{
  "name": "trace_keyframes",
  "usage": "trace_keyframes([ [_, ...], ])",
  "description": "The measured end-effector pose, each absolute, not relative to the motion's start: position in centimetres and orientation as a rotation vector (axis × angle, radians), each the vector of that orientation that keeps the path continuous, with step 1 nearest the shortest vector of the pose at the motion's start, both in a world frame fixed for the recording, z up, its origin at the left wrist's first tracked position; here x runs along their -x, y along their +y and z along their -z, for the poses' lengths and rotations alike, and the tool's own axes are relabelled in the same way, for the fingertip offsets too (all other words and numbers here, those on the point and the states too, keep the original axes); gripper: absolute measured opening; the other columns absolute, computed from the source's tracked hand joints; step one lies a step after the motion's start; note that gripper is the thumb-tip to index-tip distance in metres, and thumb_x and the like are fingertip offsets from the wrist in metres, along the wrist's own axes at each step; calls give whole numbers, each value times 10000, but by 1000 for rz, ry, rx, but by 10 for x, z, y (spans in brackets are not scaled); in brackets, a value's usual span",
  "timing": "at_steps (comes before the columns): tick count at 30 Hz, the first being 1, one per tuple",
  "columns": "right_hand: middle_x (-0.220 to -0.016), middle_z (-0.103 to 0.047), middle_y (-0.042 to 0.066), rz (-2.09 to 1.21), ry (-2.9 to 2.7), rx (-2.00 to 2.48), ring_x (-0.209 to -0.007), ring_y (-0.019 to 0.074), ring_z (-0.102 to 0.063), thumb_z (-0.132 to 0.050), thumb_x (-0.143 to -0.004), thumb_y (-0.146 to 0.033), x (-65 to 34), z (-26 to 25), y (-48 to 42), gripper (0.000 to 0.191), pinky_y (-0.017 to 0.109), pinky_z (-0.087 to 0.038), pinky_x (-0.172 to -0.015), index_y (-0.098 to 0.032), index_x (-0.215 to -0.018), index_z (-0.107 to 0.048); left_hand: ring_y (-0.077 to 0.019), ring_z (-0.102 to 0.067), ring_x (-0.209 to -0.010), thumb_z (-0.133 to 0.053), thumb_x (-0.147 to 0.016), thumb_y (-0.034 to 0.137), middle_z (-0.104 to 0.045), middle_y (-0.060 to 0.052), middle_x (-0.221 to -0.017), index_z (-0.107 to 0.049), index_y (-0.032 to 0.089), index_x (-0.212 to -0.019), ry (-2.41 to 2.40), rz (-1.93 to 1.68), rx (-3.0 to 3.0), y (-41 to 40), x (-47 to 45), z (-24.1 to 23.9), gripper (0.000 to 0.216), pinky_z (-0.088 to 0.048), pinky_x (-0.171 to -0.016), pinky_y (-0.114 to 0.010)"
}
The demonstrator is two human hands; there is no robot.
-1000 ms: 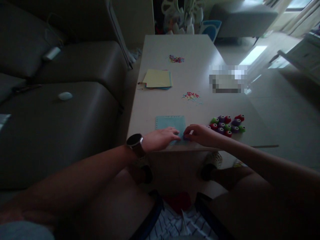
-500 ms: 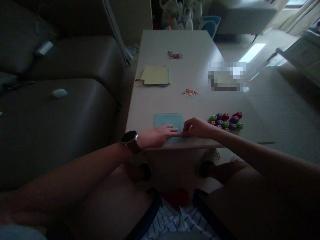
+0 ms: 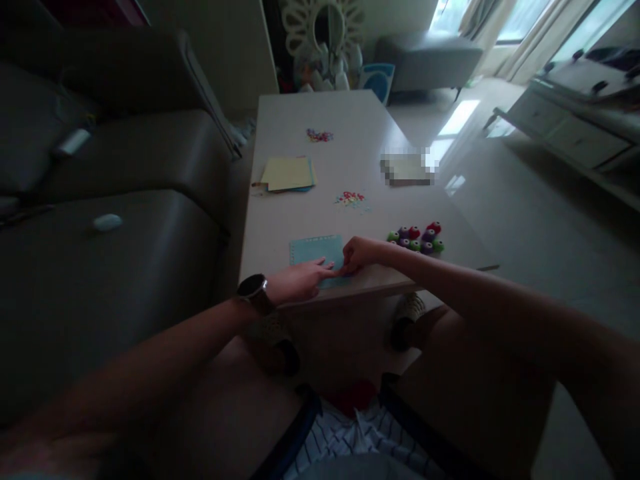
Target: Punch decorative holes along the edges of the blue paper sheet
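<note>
A light blue sheet (image 3: 315, 249) lies flat near the front edge of the table, with a row of small marks along its top and left edges. My left hand (image 3: 299, 280) rests on its lower part, fingers stretched out, a watch on the wrist. At the sheet's right edge my right hand (image 3: 360, 253) is closed in a pinch beside the left fingertips. What it pinches, if anything, is too small to make out. Beyond the sheet lies a scatter of tiny red, yellow and pale pieces (image 3: 351, 199).
Several green, purple and red spool-like objects (image 3: 427, 248) stand by my right forearm. A stack of yellow and blue paper (image 3: 287, 175) lies left on the table (image 3: 280, 220). Farther back is another pile of tiny coloured pieces (image 3: 319, 136). A blurred pale object (image 3: 410, 172) lies right.
The view has tilted up and turned right, so the table things appear farther left. Both hands keep nearly the same place at the blue sheet.
</note>
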State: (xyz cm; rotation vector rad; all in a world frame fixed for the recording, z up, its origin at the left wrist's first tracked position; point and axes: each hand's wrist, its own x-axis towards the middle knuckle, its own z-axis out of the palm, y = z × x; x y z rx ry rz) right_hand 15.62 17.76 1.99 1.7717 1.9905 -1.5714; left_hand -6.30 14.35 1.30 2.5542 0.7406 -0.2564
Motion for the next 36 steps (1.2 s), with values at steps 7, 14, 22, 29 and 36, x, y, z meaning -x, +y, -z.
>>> trace_keyframes([
  [7,-833,-750,43,1276,2352,-1657,-692,157,-669,-736,-773,-153,-180,-30,168,124,270,-509,-657,-165,-895,-720,-272,-530,-1350,-571,-913,92,-394,-167,-1576,-148,336,-1608,819,277,-2499,149,67,-21,850,-460,-1069,-413],
  [14,-990,-746,78,547,2788,-1395,-1023,264,-634,-692,-821,-218,-191,-21,152,178,368,-447,-865,-221,-990,-747,-277,-271,-1510,-606,-912,78,-393,-126,-1583,-295,283,-1576,760,259,-2428,150,66,-18,761,-335,-1186,-444],
  [22,-947,-716,87,376,2688,-1434,-1042,288,-599,-671,-787,-205,-202,-33,151,75,403,-371,-871,-194,-858,-688,-295,-452,-1416,-629,-924,142,-456,-161,-1540,-380,280,-1546,852,325,-2425,156,63,-25,684,-407,-1126,-423],
  [29,-979,-722,62,773,2722,-1408,-954,222,-648,-658,-801,-149,-200,-27,147,139,360,-395,-906,-211,-909,-719,-284,-580,-1290,-593,-936,201,-560,-155,-1451,-463,243,-1495,886,265,-2490,166,68,-16,576,-459,-1065,-427],
  [36,-1468,-541,173,539,2827,-1684,-1362,301,-481,-600,-883,-222,-205,-6,159,507,470,-349,-1110,-155,-1383,-553,-301,-497,-1378,-622,-924,175,-572,-169,-1433,-491,203,-1468,863,223,-2482,160,66,-19,560,-433,-1111,-451],
])
